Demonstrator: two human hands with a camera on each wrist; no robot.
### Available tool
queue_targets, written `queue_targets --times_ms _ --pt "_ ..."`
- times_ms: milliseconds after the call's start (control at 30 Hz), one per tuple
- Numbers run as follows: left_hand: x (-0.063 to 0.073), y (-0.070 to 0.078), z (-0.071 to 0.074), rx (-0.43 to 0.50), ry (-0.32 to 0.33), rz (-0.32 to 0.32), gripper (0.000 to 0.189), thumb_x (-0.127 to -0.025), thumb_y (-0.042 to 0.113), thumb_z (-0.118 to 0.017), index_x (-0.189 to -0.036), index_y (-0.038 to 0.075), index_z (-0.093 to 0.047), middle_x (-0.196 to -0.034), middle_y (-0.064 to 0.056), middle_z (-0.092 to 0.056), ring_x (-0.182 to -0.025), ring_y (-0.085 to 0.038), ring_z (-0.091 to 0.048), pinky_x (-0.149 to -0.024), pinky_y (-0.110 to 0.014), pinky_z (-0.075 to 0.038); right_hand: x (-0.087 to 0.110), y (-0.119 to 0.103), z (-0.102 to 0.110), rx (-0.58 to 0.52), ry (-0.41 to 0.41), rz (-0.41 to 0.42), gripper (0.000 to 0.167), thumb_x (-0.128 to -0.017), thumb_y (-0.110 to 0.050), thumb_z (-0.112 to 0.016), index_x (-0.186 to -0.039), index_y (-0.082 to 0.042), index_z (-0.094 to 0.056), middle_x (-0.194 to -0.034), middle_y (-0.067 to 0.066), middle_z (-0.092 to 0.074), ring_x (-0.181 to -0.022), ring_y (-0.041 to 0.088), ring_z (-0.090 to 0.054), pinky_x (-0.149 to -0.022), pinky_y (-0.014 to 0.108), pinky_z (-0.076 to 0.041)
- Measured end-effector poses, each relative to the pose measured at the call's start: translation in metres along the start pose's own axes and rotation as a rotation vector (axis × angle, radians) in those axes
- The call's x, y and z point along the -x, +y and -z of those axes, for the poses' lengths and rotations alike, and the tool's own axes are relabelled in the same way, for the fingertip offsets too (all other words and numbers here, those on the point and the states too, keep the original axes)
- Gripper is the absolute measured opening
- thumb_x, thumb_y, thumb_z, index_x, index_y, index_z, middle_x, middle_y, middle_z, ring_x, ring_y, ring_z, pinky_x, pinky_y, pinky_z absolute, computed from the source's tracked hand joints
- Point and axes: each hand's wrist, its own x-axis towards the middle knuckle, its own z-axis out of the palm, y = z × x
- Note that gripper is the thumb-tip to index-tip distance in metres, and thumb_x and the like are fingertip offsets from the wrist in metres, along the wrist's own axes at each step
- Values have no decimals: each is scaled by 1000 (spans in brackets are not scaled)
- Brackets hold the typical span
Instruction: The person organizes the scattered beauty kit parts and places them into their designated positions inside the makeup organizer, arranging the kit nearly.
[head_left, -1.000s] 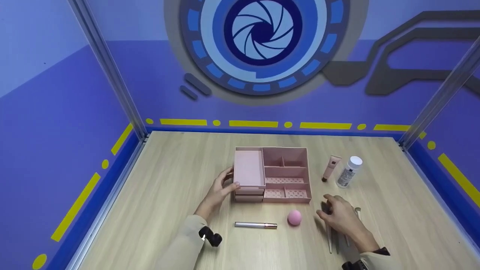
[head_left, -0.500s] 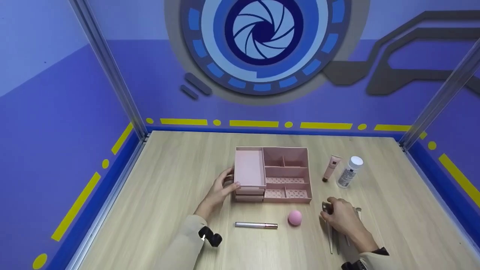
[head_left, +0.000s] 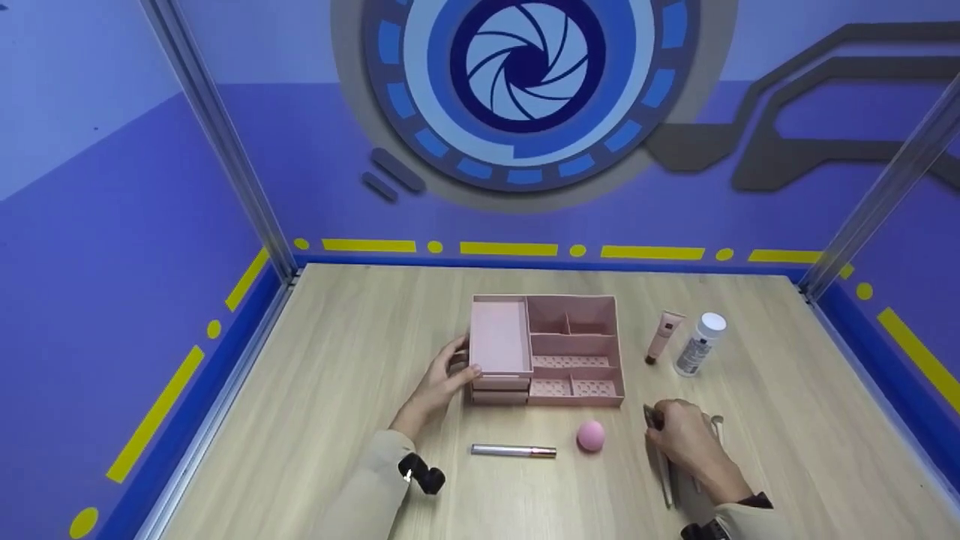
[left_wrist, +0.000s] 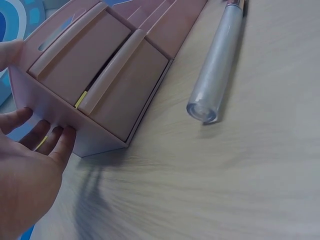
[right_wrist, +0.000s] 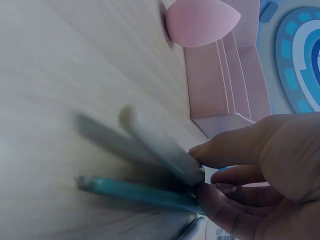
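Clock read around the organizer, 12 = far side. Blue-and-purple printed wall panels [head_left: 300,150] at back and sides. Pale wood-grain worktop [head_left: 360,315] under everything. Pink, plastic-looking boxy organizer [head_left: 499,337] mid-worktop: two stacked drawers [head_left: 499,397] pushed in at its 7, divided compartments [head_left: 570,361] along its 3 side.

Left hand [head_left: 435,386] at 8 o'clock, gripping the organizer's near corner: fingertips on side wall, thumb over front edge. Right hand [head_left: 688,439] at 4, thumb and finger pinching a pale, slim, brush-like rod [right_wrist: 160,145]; its shadow falls apart from it, so the free end looks raised. Slim teal rod [right_wrist: 140,194] just beside it, partly behind fingers; can't tell whether it's held too. Slim brush with a pale head [head_left: 718,421] pokes out on the right hand's far side.

White capped cylindrical bottle [head_left: 696,351] at 3, outermost. Clear-silver slim tube with rose-gold cap [head_left: 514,451] between 6 and 7. Pale-pink squeeze tube, dark cap [head_left: 663,335], at 3, inside the bottle. Pink egg-shaped sponge [head_left: 591,436] at 5.

Progress, my judgement: early. Compartments show nothing inside; all loose items sit outside the organizer; pale rod only just in grasp, the rest unhandled.

Text: bottle has printed label, too small to read; squeeze tube carries a small dark mark, illegible. No brand readable.
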Motion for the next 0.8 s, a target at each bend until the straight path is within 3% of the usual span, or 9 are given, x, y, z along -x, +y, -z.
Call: queue_targets --times_ms 200,400,600,733,800 --pt "2 1 0 -4 -7 6 73 -93 8 -62 -150 -6 -20 -146 -28 -32 -127 -36 -43 -101 -32 -49 -2 -2 -1 9 -47 -12 30 -75 -4 -73 -103 7 -69 -92 19 -68 -66 19 -58 -51 34 -54" --pt "2 2 2 -95 -30 -23 70 -95 10 -60 -151 -6 -20 -149 -26 -29 -133 -38 -36 -104 -33 -46 -1 -2 0 -10 33 28 16 -74 -3 -68 -90 1 -71 -75 8 -64 -58 18 -54 -43 29 -43" --pt "2 3 2 -91 -31 -26 71 -94 9 -61 -150 -7 -20 -148 -27 -29 -131 -39 -38 -101 -31 -48 -5 -6 11 -31 95 39 20 -73 -5 -68 -92 0 -71 -80 13 -68 -67 26 -60 -52 44 -48" --pt "1 3 1 -48 -29 -20 72 -93 8 -62 -150 -7 -21 -148 -27 -29 -130 -39 -38 -100 -32 -50 -10 -10 17 -25 124 45 25 -72 -5 -68 -96 2 -71 -84 16 -69 -75 30 -64 -60 50 -52" --pt "1 3 1 -71 -26 -29 71 -93 9 -62 -150 -6 -22 -148 -27 -30 -131 -39 -38 -101 -33 -49 -11 -12 19 -28 132 44 28 -72 -6 -68 -99 3 -71 -88 18 -70 -79 32 -66 -65 51 -53"
